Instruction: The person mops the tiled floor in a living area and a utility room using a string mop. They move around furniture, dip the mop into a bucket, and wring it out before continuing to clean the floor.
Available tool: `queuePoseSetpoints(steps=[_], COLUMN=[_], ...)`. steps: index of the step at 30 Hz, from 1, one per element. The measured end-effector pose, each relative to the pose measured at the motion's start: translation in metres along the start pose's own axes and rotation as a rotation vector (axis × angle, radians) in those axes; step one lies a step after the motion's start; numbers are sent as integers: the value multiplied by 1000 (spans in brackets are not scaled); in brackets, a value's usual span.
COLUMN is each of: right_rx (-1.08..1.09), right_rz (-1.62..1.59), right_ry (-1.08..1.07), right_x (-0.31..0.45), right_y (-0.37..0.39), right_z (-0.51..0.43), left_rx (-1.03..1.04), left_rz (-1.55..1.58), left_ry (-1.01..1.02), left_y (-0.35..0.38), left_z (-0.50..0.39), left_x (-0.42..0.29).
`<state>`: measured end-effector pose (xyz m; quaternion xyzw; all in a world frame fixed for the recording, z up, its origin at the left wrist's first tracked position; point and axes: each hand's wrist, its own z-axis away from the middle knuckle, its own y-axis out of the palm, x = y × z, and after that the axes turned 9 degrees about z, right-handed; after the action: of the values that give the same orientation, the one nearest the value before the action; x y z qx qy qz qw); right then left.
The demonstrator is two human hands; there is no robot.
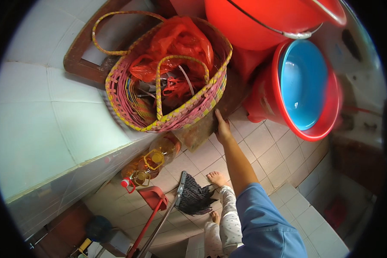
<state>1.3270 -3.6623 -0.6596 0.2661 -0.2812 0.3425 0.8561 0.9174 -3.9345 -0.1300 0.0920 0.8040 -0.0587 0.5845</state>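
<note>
My right hand reaches in from the lower right, bare below a blue sleeve. Its thumb lies along the edge of a brown board, and the other fingers are mostly hidden at that edge. On the board stands a woven basket in pink and yellow strips with two loop handles. A crumpled red plastic bag fills its far part, with thin strips and dark items beneath. My left hand is out of view.
Right of the basket, a blue basin sits inside a red bucket, below a larger red bucket. Oil bottles, a red dustpan and a dark mop are on the tiled floor near my bare feet.
</note>
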Motion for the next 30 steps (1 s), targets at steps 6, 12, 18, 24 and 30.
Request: queuePoseSetpoints(steps=[6, 12, 18, 24, 30], right_rx=[-37, -61, -229, -396, -619], right_rz=[-107, -185, -158, -30, 111], right_ry=[-51, -2, 101, 83, 140], right_x=[-15, -37, -10, 32, 64], right_y=[10, 11, 11, 10, -6], right_z=[15, 53, 81, 97, 94], left_rx=[82, 62, 105, 269, 340], left_rz=[-95, -122, -88, -134, -234], left_ry=[-23, -18, -5, -173, -215], left_y=[7, 65, 156, 271, 388], left_z=[11, -20, -78, -138, -198], left_x=[-18, -42, -48, -16, 51])
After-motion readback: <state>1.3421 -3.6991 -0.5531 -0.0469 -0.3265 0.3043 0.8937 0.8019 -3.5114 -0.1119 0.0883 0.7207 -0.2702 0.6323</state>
